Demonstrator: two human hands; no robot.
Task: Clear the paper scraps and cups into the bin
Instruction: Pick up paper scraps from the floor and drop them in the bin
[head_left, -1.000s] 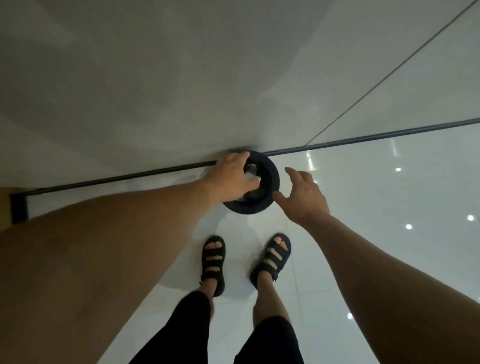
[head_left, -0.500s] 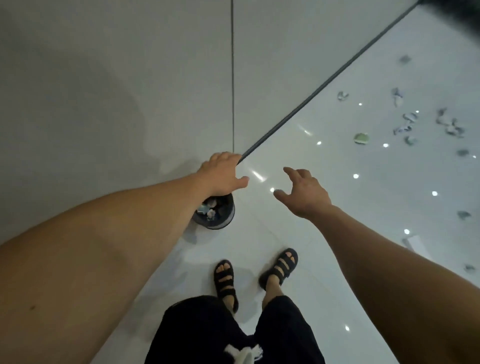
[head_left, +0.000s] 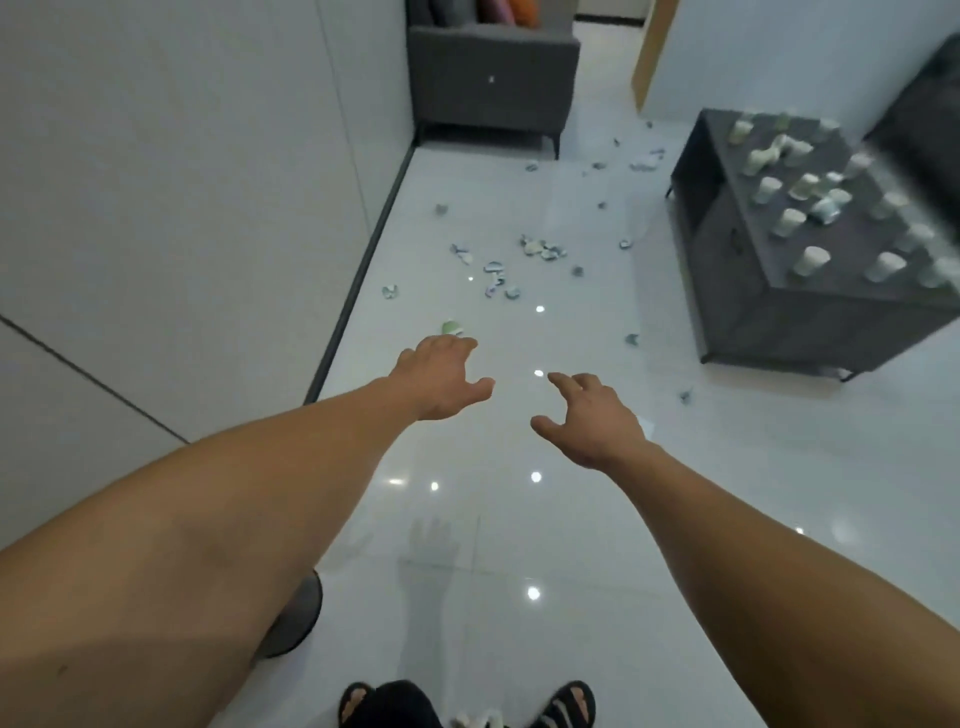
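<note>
The paper scraps (head_left: 496, 270) lie strewn over the glossy white floor (head_left: 571, 525) ahead of you, most of them in a loose band beyond your hands, thinning out toward the far end of the room. The nearest one, a pale green crumpled piece (head_left: 452, 328), sits right at the tips of your left fingers (head_left: 464, 345) in this view; you cannot tell whether they touch it or hang above it. A few single scraps lie off to the right, close to the table, well apart from your right hand.

The cups (head_left: 810, 260) are on top of a low dark grey table (head_left: 779, 322) to your right. Many of them stand upright and a few lie tipped over. The ones at the far right edge are blurred. They are well apart from both hands.

The bin (head_left: 298, 613) is down at your lower left, a dark round shape mostly hidden behind your left forearm (head_left: 208, 519), close to your feet and behind both hands.

Your left hand (head_left: 441, 379) reaches forward, palm down, fingers spread and loosely bent, thumb out to the side, holding nothing. Your right hand (head_left: 592, 421) is beside it and a little nearer to you, also palm down, fingers fanned wide and empty.

A pale panelled wall (head_left: 182, 208) runs along your left. A grey armchair (head_left: 493, 78) with coloured cushions stands at the far end. Your black sandals (head_left: 566, 704) show at the bottom edge.
</note>
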